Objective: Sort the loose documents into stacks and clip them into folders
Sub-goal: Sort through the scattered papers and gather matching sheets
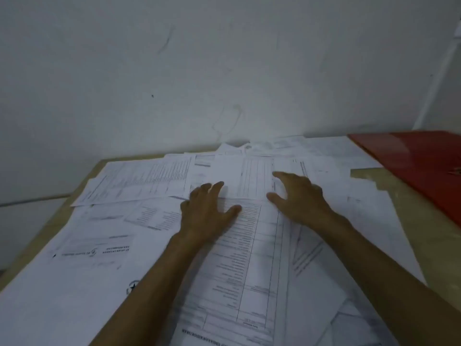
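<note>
Both hands reach over loose papers spread across a table.

The left hand (207, 211) lies palm down on the papers (104, 236), fingers spread and nearly straight, gripping nothing. The right hand (298, 196) is above the sheets with fingers and thumb apart and slightly bent, holding nothing; contact with the paper cannot be determined. Overlapping papers cover most of the table (409, 221). A red folder (421, 166) lies at the far right, against the wall (224, 71).
</note>
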